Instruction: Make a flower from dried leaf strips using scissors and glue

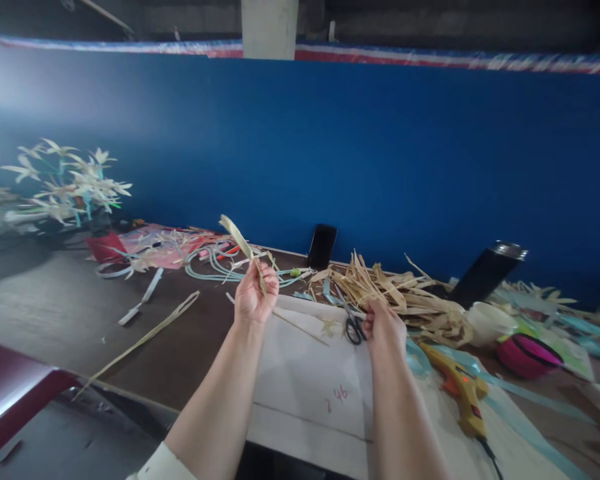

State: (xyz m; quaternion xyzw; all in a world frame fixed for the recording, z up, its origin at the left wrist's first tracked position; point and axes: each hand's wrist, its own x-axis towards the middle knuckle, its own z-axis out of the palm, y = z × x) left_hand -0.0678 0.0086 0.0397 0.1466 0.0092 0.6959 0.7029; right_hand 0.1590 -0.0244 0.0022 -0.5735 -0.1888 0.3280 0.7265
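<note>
My left hand [257, 293] is raised over the table, its fingers closed around a pale dried-leaf strip [237, 237]. The strip's broad, curled end sticks up past the fingers. Below that hand, a thin stalk [300, 328] slants across the white sheet [305, 373]; whether it joins the held strip is unclear. My right hand [384, 327] has its fingers bent at the black handles of the scissors [354, 329]. The blades point away, toward the back of the table. Right behind this hand lies a heap of tan dried-leaf strips [410, 293].
A yellow glue gun [457, 387] lies right of my right arm. Behind it are a white cup [489, 323], a pink pouch [527, 355] and a tilted black bottle [487, 273]. A phone [323, 245] leans at the back. Pale artificial flowers [75, 183] stand far left.
</note>
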